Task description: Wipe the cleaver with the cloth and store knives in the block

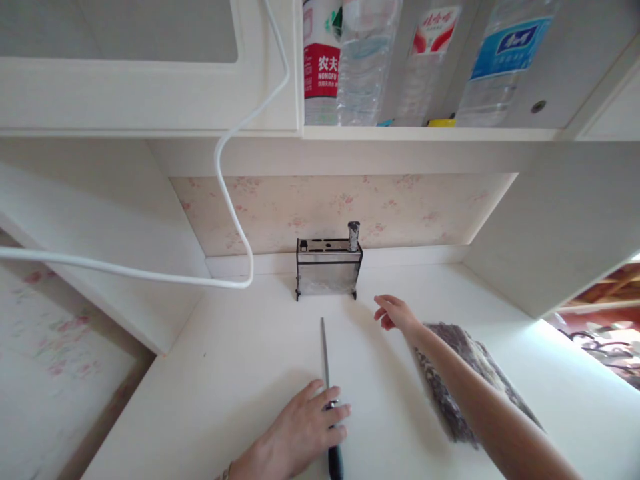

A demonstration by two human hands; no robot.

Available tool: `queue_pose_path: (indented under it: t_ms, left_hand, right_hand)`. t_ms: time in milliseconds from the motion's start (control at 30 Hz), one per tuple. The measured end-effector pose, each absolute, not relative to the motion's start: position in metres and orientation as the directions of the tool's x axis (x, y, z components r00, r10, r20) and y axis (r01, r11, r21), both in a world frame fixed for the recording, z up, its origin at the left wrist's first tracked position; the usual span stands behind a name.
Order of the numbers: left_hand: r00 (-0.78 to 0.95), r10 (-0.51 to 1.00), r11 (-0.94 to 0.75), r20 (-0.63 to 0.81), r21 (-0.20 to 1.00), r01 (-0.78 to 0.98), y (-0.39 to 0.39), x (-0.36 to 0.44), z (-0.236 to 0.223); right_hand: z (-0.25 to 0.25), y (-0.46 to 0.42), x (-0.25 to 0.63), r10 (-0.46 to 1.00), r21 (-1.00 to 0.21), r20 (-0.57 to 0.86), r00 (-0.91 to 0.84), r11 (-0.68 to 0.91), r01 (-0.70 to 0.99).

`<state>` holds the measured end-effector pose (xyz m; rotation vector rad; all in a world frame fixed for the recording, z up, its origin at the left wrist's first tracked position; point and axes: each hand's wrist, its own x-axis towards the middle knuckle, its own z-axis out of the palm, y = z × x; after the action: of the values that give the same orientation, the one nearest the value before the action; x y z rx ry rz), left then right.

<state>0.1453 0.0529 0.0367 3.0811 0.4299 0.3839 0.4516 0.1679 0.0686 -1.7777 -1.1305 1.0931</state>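
Observation:
A thin steel rod with a black handle [325, 360], like a sharpening steel, lies on the white counter [240, 373], pointing away from me. My left hand [307, 430] rests on its handle with fingers curled over it. My right hand [395, 312] is stretched forward above the counter, fingers loosely apart and holding nothing, a short way right of a metal knife block [327, 270]. The block stands against the back wall with one steel handle [354, 235] sticking up from its right end.
A grey patterned cloth [450, 393] lies on the counter under my right forearm. A white cable [235, 220] hangs from above and loops left. Several water bottles [365, 63] stand on the shelf overhead. A cabinet side [550, 240] closes the right.

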Motion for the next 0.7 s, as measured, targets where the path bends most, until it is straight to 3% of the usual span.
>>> queue_pose_path:
  t_ms: [100,233,300,433,500,567,700]
  left_hand:
    - [0.948,0.212,-0.976,0.236,-0.005,0.22,0.06,0.155,0.035]
    - [0.968,0.107,-0.994,0.229,0.027,0.104,0.071,0.166,0.05]
    - [0.966,0.124,-0.986,0.227,0.139,0.094,0.08,0.17,0.071]
    - [0.892,0.404,-0.863,0.205,0.409,0.297,0.111,0.172,0.131]
    - [0.761,0.597,-0.753,0.252,0.504,0.424,0.132,0.171,0.161]
    - [0.513,0.775,-0.621,0.369,0.595,0.511,0.153,0.169,0.189]
    - [0.117,0.868,-0.468,0.482,0.719,0.513,0.186,0.165,0.239]
  right_hand:
    - [0.025,0.136,0.461,0.919,-0.897,-0.269,0.287,-0.348,0.273]
    - [-0.005,0.11,0.469,0.923,-0.911,-0.135,0.36,-0.259,0.32]
    - [-0.01,0.105,0.469,0.92,-0.904,-0.076,0.384,-0.226,0.362]
    - [-0.013,0.104,0.465,0.915,-0.873,-0.001,0.404,-0.197,0.446]
    - [-0.014,0.104,0.464,0.913,-0.861,0.018,0.408,-0.193,0.47]
    - [-0.014,0.105,0.464,0.91,-0.853,0.028,0.413,-0.194,0.485]
    - [-0.016,0.103,0.465,0.91,-0.838,0.041,0.414,-0.194,0.509]
